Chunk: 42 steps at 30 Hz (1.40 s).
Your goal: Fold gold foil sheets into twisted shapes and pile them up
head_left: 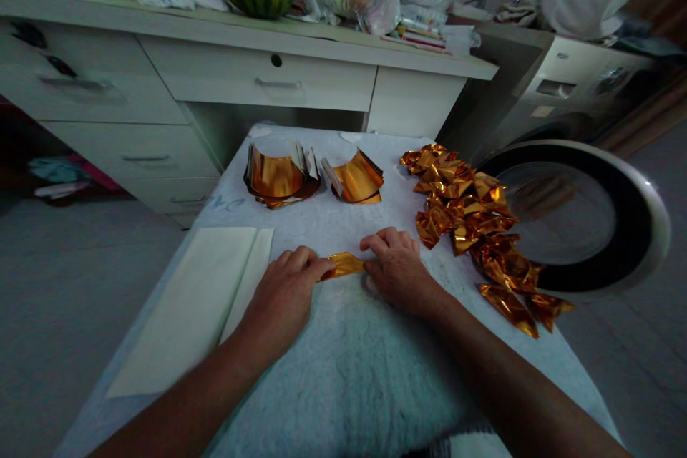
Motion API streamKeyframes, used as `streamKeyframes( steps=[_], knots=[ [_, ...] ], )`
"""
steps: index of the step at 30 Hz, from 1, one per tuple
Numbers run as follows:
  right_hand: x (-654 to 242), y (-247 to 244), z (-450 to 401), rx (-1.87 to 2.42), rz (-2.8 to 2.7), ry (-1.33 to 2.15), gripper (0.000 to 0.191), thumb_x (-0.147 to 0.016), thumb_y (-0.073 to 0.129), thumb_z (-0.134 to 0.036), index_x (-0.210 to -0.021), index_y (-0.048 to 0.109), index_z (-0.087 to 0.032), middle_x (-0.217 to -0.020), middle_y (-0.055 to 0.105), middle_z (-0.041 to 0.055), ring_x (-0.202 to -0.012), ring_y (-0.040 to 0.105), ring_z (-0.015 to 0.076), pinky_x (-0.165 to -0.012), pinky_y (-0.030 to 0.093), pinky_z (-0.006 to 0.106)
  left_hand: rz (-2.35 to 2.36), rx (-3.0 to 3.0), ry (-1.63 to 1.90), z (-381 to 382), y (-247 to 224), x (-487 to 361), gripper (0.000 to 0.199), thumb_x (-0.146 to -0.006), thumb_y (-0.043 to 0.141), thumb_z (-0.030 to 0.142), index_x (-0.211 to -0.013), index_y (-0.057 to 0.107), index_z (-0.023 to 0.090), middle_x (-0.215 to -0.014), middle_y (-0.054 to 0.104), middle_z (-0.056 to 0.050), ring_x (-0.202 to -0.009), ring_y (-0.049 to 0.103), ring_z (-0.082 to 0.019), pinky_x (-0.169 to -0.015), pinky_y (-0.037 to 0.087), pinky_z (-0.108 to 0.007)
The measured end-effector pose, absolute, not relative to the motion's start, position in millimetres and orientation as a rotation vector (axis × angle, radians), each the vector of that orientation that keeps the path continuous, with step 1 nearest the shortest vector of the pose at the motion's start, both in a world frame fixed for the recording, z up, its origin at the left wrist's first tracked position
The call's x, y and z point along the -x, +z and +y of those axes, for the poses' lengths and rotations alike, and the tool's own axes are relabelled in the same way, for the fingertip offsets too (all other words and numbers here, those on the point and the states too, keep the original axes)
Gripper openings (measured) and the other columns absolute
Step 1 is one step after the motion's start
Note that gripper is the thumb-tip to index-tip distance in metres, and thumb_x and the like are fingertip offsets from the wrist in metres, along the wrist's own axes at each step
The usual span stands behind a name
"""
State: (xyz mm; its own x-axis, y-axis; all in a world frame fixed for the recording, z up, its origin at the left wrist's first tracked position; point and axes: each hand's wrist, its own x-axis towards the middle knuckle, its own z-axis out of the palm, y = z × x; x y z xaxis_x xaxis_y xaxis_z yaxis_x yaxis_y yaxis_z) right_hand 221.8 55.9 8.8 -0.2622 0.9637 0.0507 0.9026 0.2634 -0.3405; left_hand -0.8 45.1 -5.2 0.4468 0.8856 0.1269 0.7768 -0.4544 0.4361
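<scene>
One flat, shiny gold foil strip, at the pale-blue cloth-covered counter; I see the left hand pinching its left end, the right hand at its right, grip unclear.

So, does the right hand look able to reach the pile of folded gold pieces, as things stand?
Probably yes: the pile lies close beyond the right hand, with only pale cloth showing between. It would likely have to leave the gold strip first.
</scene>
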Motion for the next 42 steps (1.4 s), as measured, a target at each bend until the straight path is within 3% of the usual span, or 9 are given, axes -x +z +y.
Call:
streamKeyframes(
  steps=[14,21,24,29,42],
  knots=[
    [-227,5,58,1.687,-2.350,0.333,0.037,-0.088,0.054,-0.017,-0.122,0.061,-0.028,-0.118,0.055,0.0084,-0.102,0.045,0.0258,-0.092,0.034,0.043,1.387,-2.762,0.357,37,-3,2,0.042,-0.088,0.039,0.004,-0.116,0.065,0.023,-0.100,0.064,-0.006,-0.090,0.054,-0.023,-0.081,0.048,-0.037],
    [-232,9,59,1.633,-2.371,0.370,0.035,-0.085,0.048,-0.012,-0.117,0.058,-0.018,-0.117,0.055,0.0100,-0.101,0.045,0.0249,-0.090,0.033,0.041,1.431,-2.742,0.317,36,-2,-1,0.042,-0.084,0.046,0.005,-0.116,0.064,0.024,-0.101,0.063,-0.007,-0.090,0.055,-0.025,-0.079,0.049,-0.040],
    [-235,12,60,1.579,-2.338,0.448,0.034,-0.083,0.047,-0.012,-0.116,0.057,-0.017,-0.113,0.056,0.0090,-0.100,0.046,0.0237,-0.089,0.033,0.040,1.414,-2.675,0.395,36,3,-5,0.035,-0.080,0.051,0.008,-0.111,0.064,0.020,-0.104,0.061,-0.009,-0.092,0.055,-0.026,-0.084,0.049,-0.044],
    [-234,16,59,1.455,-2.364,0.526,0.041,-0.080,0.064,-0.025,-0.119,0.058,-0.016,-0.111,0.057,0.0086,-0.101,0.045,0.0249,-0.089,0.034,0.039,1.378,-2.551,0.542,38,5,-9,0.019,-0.088,0.058,0.021,-0.106,0.063,0.022,-0.108,0.061,-0.008,-0.096,0.055,-0.026,-0.087,0.050,-0.044],
    [-223,16,60,1.407,-2.359,0.523,0.011,-0.089,0.060,-0.021,-0.097,0.067,-0.020,-0.090,0.061,0.0032,-0.090,0.048,0.0203,-0.081,0.032,0.034,1.381,-2.364,0.610,44,2,-7,0.022,-0.089,0.055,0.017,-0.109,0.062,0.022,-0.104,0.062,-0.006,-0.097,0.058,-0.024,-0.087,0.050,-0.041]
  ],
)
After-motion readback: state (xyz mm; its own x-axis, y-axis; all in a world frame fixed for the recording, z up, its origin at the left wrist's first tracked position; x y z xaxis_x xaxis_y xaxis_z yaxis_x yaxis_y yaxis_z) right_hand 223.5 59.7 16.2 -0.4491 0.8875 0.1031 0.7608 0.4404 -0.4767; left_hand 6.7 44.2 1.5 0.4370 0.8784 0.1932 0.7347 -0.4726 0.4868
